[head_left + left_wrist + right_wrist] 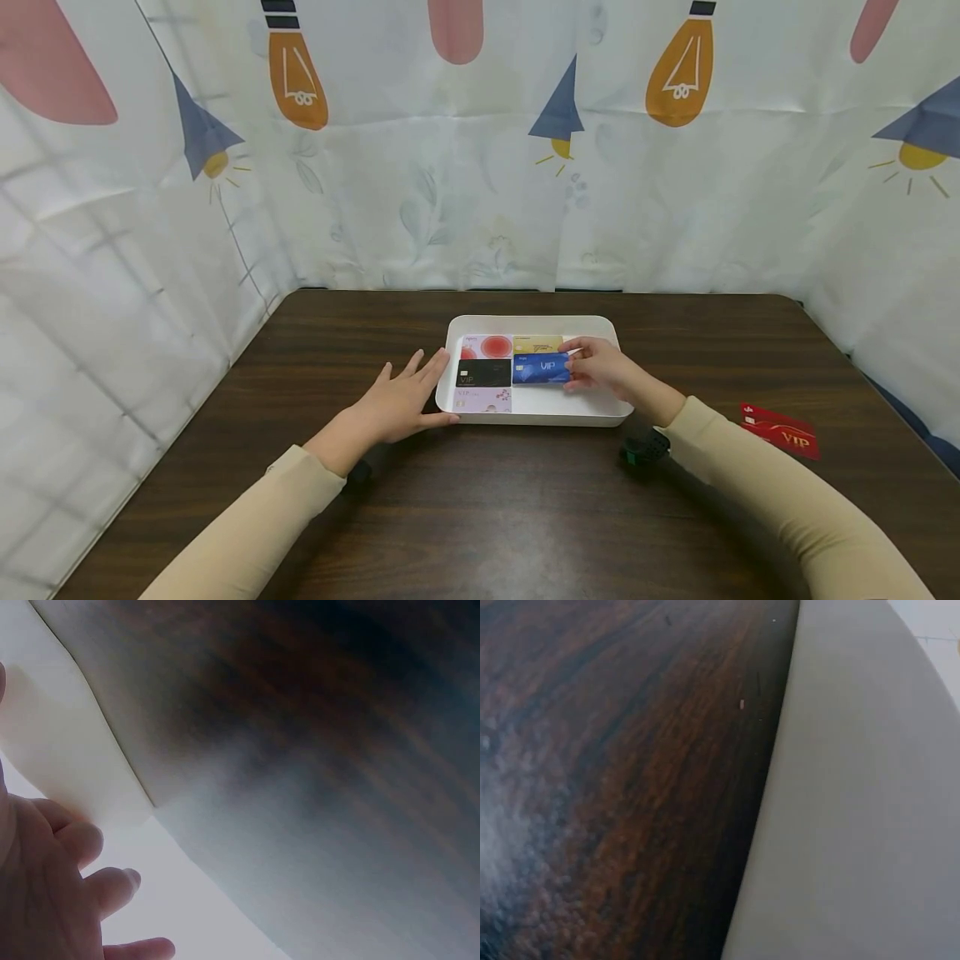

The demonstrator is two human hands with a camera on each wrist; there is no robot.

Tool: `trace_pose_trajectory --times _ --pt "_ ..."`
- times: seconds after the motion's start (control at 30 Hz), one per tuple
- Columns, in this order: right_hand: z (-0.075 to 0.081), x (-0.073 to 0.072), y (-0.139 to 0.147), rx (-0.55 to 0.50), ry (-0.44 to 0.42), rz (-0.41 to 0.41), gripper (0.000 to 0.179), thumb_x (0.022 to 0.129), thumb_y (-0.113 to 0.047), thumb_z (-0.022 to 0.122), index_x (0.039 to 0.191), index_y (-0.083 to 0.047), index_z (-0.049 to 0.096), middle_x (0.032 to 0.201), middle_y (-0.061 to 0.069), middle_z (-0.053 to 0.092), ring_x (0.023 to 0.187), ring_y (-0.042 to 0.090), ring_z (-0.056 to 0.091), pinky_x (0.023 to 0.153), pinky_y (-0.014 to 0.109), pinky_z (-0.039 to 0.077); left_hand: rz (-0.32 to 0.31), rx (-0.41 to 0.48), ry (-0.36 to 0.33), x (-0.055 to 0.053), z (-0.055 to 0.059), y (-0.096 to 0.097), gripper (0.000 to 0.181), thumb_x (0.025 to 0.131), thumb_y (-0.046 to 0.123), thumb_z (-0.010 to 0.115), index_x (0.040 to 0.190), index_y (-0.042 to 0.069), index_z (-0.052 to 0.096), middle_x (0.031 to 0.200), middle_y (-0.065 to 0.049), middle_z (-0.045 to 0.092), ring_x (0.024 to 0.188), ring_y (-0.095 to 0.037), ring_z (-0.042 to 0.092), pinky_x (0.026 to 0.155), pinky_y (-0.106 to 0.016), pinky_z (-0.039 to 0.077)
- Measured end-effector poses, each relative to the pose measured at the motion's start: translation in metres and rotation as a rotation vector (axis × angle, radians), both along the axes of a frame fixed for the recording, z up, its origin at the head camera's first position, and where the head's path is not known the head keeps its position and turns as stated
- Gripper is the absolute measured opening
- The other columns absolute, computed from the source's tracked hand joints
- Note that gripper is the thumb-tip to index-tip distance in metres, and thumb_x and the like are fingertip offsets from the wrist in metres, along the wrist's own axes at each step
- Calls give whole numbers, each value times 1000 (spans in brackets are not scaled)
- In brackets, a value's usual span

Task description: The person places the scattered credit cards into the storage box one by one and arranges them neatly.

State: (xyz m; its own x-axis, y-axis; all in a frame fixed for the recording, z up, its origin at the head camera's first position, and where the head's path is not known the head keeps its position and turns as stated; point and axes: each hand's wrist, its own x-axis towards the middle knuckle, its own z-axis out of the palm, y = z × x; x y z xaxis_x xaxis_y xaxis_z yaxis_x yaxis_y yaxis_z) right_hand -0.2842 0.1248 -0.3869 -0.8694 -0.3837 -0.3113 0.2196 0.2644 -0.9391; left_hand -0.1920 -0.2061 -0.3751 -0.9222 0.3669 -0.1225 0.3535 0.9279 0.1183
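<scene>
A white tray (543,420) holds several cards, laid in two columns. My right hand (603,368) pinches the right end of a blue VIP card (540,368), just in front of a gold card (534,342). To its left lie a pink card with red circles (487,346), a black VIP card (483,375) and a pale purple VIP card (480,401). With fingers spread, my left hand (397,404) rests at the tray's left edge; the left wrist view shows its fingers (112,889) by the tray wall (75,742). The right wrist view does not show the right hand.
A red VIP card (791,437) lies on the dark wooden table (495,517), right of the tray and partly behind the right sleeve (750,467). Printed white curtains (465,183) hang behind the table and at its sides.
</scene>
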Motion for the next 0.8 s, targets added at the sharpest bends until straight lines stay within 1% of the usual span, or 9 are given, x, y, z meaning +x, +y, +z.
trace_pose_trajectory --times 0.3,0.37,0.47,0.53,0.63,0.73,0.8 --pt "0 2 -2 14 -8 20 39 105 5 50 142 11 42 100 11 48 86 18 60 72 28 60 1 3 -3 0 0 0 103 95 64 61 165 6 14 170 -10 19 154 -39 16 115 -72 16" --pt "0 2 -2 25 -11 30 40 104 6 52 143 10 42 99 11 48 85 18 60 72 28 60 1 3 -4 0 0 0 103 95 64 61 165 6 14 170 -10 19 155 -39 15 115 -71 16" --pt "0 0 -2 52 -7 49 46 100 7 60 142 10 43 96 10 48 81 17 62 73 28 60 2 3 -4 0 0 0 103 95 65 61 165 7 13 170 -10 19 155 -38 15 115 -71 16" --pt "0 -1 -2 91 14 71 52 95 8 67 141 10 43 95 10 48 80 16 63 73 29 61 3 3 -4 0 0 -1 103 95 65 61 165 7 13 170 -10 19 155 -38 15 115 -71 16" --pt "2 -2 -3 179 59 103 61 88 7 76 141 9 45 98 11 48 82 17 61 73 28 60 4 2 -5 0 -1 -1 103 94 65 61 165 7 13 170 -10 19 155 -38 15 115 -71 16" --pt "4 -4 -5 276 106 130 65 85 3 80 141 6 47 103 12 49 86 19 59 73 27 60 5 1 -3 -1 -1 -1 104 94 65 61 165 7 13 170 -10 19 155 -38 15 115 -71 16" --pt "5 -4 -5 319 131 147 65 84 3 81 140 6 49 104 13 50 87 21 58 72 27 60 5 -1 -3 -1 -1 -1 104 94 65 61 165 7 13 170 -10 19 155 -38 15 115 -71 16"
